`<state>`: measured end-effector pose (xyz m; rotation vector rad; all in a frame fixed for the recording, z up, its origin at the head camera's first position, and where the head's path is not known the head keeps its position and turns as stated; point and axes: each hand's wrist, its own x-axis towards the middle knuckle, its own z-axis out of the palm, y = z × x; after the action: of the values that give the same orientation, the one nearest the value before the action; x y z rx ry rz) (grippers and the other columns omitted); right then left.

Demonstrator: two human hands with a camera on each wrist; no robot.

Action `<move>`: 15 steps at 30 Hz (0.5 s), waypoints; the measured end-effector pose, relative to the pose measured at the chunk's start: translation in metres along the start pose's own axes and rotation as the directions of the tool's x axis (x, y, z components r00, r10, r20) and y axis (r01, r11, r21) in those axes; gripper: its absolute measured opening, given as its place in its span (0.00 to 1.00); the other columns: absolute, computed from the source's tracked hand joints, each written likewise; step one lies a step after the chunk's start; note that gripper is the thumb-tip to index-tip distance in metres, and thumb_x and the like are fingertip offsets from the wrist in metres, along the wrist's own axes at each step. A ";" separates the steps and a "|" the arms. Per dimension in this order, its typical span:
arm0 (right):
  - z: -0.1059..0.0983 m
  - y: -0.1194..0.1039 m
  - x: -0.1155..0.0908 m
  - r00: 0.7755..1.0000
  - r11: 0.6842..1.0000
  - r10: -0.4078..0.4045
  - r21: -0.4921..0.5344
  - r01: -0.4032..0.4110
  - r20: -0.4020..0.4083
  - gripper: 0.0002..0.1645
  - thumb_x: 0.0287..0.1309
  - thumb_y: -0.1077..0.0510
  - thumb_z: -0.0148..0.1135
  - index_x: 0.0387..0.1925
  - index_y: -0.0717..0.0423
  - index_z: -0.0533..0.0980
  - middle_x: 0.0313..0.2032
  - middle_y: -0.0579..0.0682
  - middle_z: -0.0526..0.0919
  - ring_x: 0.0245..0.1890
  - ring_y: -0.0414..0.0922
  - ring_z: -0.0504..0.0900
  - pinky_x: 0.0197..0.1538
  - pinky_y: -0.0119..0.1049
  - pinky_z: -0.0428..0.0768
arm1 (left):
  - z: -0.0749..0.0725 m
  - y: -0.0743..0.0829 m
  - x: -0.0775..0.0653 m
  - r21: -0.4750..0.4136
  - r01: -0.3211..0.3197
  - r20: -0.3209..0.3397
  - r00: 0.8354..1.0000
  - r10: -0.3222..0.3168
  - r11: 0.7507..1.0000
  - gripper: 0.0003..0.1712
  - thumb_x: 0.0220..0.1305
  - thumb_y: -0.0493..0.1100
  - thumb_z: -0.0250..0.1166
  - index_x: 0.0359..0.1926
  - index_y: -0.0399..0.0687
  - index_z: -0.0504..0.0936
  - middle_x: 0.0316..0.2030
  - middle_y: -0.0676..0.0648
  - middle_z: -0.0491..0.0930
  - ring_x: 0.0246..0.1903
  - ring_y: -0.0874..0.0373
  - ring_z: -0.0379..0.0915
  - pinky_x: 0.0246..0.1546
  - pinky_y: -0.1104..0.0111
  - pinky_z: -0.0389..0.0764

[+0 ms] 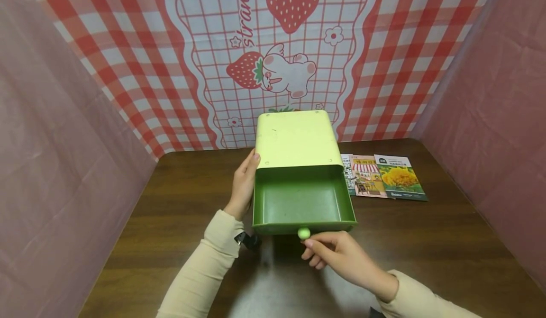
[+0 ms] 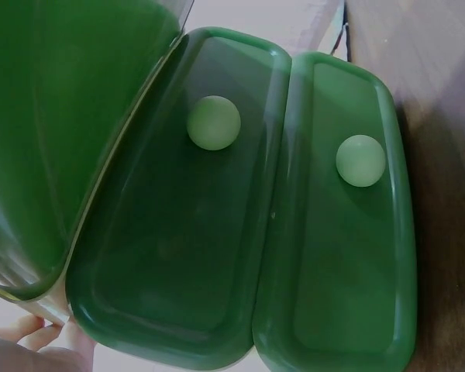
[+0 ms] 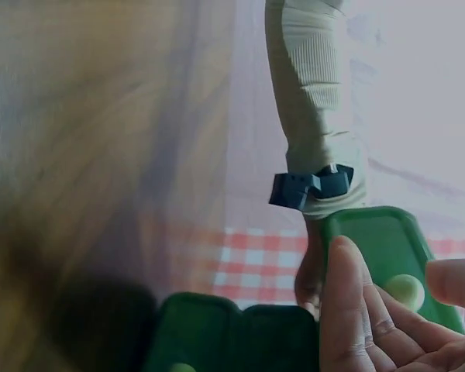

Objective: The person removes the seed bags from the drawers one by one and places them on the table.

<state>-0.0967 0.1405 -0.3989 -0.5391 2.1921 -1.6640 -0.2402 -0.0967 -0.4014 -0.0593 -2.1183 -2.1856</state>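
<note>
A pale yellow-green drawer cabinet (image 1: pixel 298 138) stands on the table with its top drawer (image 1: pixel 300 199) pulled out, showing a bare green floor. Along the cabinet's left side my left hand (image 1: pixel 243 183) rests, a fingertip at the top edge. At the front, my right hand (image 1: pixel 341 256) pinches the round light-green knob (image 1: pixel 304 233) between thumb and index finger; the other fingers curl below. Under the open drawer, the left wrist view shows two closed dark-green drawer fronts (image 2: pixel 178 232), each with its own knob (image 2: pixel 361 161).
Several printed packets lie overlapping at the cabinet's right, one with a yellow flower (image 1: pixel 401 178), another with a striped awning (image 1: pixel 368 176). A strawberry-print checked cloth (image 1: pixel 141 71) hangs behind the brown table (image 1: pixel 179 204). Pink cloth walls (image 1: pixel 482 86) stand at both sides.
</note>
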 end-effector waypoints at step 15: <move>0.006 0.008 0.010 0.980 0.892 0.185 0.406 -0.200 0.077 0.34 0.72 0.44 0.50 0.62 0.72 0.70 0.51 0.62 0.84 0.50 0.51 0.86 0.54 0.44 0.83 | 0.000 0.000 0.000 0.008 0.006 0.002 1.000 -0.006 1.000 0.35 0.69 0.67 0.53 0.72 0.62 0.64 0.72 0.57 0.62 0.73 0.60 0.52 0.75 0.60 0.56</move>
<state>-0.1033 0.1326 -0.4090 -0.2235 1.7255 -1.9111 -0.2401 -0.0971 -0.4010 -0.0546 -2.1312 -2.1806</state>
